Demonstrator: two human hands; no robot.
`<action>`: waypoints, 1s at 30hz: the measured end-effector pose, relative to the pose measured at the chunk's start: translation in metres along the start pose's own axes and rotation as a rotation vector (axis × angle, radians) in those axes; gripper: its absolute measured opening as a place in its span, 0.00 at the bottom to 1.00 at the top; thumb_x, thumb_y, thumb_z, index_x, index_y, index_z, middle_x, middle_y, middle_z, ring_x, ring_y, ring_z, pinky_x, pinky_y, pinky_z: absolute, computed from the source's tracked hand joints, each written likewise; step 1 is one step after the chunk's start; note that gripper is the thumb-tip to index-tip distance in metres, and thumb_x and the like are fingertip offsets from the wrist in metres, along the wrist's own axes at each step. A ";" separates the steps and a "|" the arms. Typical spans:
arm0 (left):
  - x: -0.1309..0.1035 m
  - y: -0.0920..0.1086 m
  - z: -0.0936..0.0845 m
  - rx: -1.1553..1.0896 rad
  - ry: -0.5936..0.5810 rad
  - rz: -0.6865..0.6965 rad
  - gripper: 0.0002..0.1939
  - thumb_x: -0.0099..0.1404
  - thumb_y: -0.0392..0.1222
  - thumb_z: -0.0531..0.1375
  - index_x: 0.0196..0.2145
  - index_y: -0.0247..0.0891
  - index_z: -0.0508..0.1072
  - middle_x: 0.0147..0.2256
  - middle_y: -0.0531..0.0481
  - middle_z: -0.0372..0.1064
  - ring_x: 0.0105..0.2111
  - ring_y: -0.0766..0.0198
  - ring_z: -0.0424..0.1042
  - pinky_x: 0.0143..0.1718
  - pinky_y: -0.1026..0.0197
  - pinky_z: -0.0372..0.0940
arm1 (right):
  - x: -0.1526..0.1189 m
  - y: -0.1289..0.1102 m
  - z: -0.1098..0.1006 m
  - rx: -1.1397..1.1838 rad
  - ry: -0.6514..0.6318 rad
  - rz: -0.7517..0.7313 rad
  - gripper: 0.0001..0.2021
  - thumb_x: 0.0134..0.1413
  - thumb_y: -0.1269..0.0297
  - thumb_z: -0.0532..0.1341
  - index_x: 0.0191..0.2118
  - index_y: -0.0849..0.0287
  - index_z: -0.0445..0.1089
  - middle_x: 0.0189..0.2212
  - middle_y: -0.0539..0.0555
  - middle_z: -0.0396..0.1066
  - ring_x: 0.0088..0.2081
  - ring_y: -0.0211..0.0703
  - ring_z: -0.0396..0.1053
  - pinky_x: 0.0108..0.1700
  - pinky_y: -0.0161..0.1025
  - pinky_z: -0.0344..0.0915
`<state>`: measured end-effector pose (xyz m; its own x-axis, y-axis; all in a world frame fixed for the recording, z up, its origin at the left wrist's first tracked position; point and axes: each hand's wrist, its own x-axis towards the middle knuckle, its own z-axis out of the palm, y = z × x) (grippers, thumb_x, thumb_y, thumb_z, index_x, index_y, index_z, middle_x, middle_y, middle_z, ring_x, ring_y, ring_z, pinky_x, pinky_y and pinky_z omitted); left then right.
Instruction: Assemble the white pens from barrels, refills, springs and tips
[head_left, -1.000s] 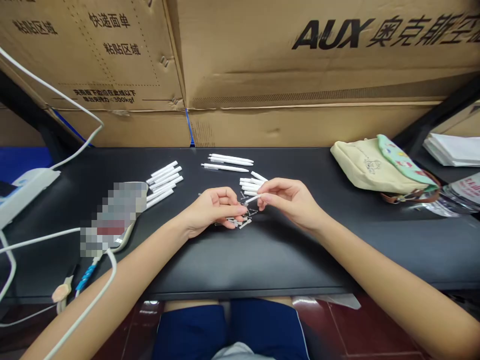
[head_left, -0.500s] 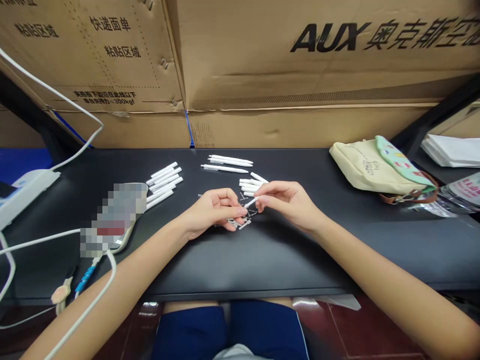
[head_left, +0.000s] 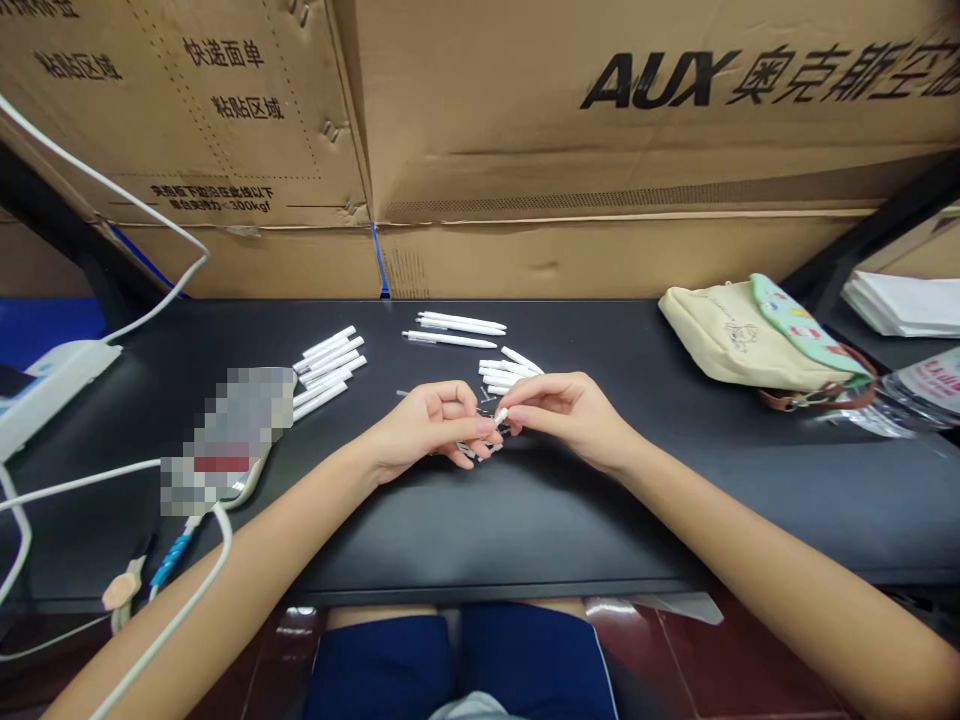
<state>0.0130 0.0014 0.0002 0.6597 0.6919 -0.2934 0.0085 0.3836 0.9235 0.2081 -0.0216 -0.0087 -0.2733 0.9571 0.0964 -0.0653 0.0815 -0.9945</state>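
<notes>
My left hand (head_left: 448,425) is closed, with thumb and fingers pinching a short white pen part (head_left: 501,416). At the other end of that part, the thumb and forefinger of my right hand (head_left: 564,408) are closed on it too. Below and behind my fingertips lie small clear and white pen pieces (head_left: 491,452), partly hidden by the hands. Just beyond my right hand is a small pile of white pen barrels (head_left: 501,373). Farther back, several whole white pens (head_left: 459,324) lie side by side.
More white pen barrels (head_left: 328,368) lie in a row at left. Nearby are a phone (head_left: 259,465) with a cable, and a white power strip (head_left: 60,385). A cream pouch (head_left: 720,335) and a clear plastic bottle (head_left: 922,390) stand at right. Cardboard boxes (head_left: 525,130) wall off the back.
My right hand has moved slightly left and down, bringing its fingertips closer to my left hand. The white pen part now shows shorter and more upright between them.
</notes>
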 end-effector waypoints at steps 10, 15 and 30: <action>-0.001 0.000 0.001 -0.004 0.003 -0.013 0.20 0.50 0.45 0.69 0.26 0.34 0.61 0.29 0.46 0.75 0.25 0.68 0.73 0.24 0.67 0.66 | 0.001 0.000 0.000 0.007 -0.030 -0.014 0.05 0.43 0.62 0.69 0.28 0.56 0.78 0.26 0.51 0.74 0.26 0.37 0.69 0.32 0.39 0.71; -0.001 0.000 0.001 -0.004 -0.007 -0.006 0.20 0.50 0.45 0.69 0.26 0.34 0.61 0.30 0.46 0.76 0.25 0.68 0.73 0.25 0.68 0.66 | 0.001 0.001 0.000 0.003 -0.027 -0.006 0.06 0.42 0.61 0.69 0.28 0.55 0.78 0.26 0.51 0.74 0.27 0.38 0.69 0.32 0.40 0.71; 0.000 0.000 0.002 0.036 0.000 0.017 0.19 0.51 0.44 0.68 0.25 0.34 0.61 0.29 0.48 0.74 0.25 0.70 0.72 0.25 0.68 0.66 | 0.000 0.003 0.000 -0.034 -0.011 -0.026 0.06 0.42 0.62 0.70 0.29 0.56 0.77 0.26 0.50 0.74 0.26 0.38 0.70 0.32 0.40 0.70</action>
<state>0.0145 -0.0005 0.0006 0.6600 0.6982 -0.2775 0.0242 0.3494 0.9367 0.2076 -0.0217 -0.0113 -0.2830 0.9512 0.1228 -0.0401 0.1162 -0.9924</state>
